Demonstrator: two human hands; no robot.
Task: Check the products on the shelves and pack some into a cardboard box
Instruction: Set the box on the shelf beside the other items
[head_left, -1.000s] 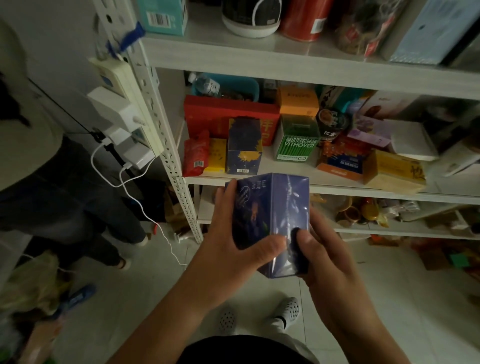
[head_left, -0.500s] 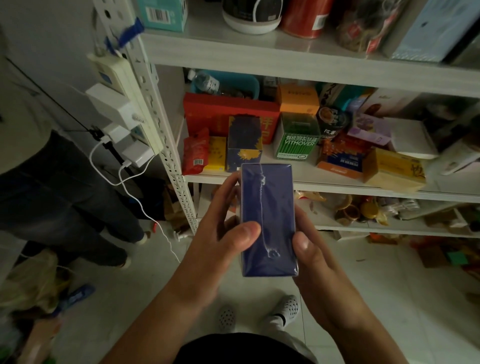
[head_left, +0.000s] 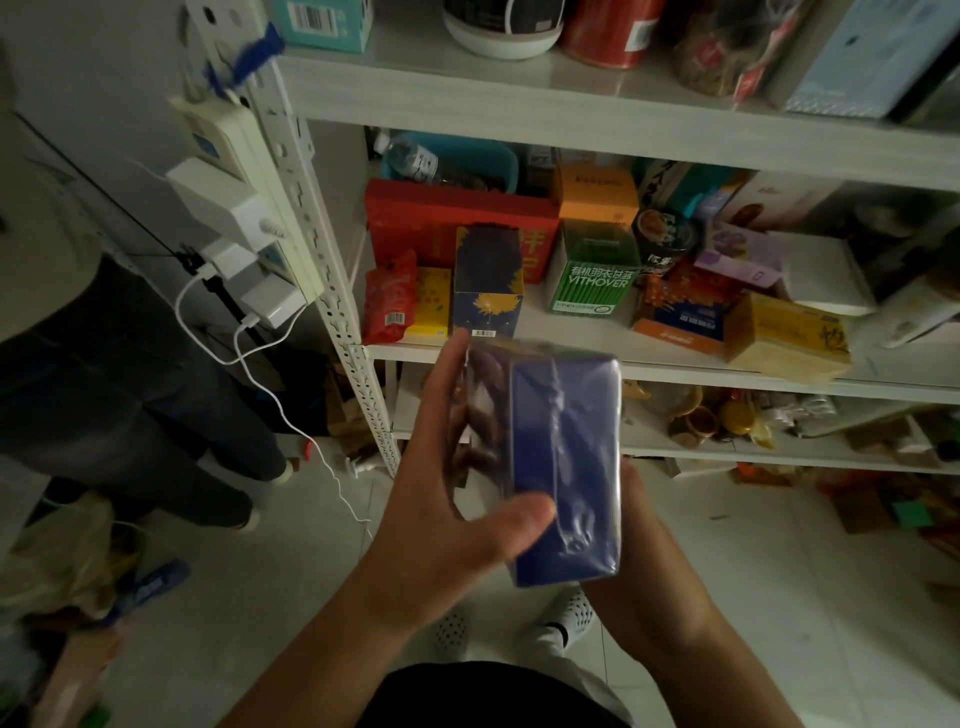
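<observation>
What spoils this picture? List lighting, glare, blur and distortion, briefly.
Head view: dim and underexposed throughout; head view: soft glare streaks on the wrapped blue box; head view: slight motion blur on the left hand; head view: the wide-angle lens bows the shelf post, though the green box print is readable.

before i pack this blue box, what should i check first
1. Left hand grip on the blue box: thumb across the front, fingers round the far side: ok.
2. Right hand support: it sits under the box's lower right edge, fingers hidden: cannot tell.
3. Plastic wrap: wrinkled along the seam, no tear visible on the faces shown: ok.
4. Label checked: the face towards the camera is plain blue: cannot tell.
5. Cardboard box ready: none in view: cannot tell.
6. Floor path: a white cable trails to the floor by the shelf post: not ok, probably worth stepping around.
</observation>
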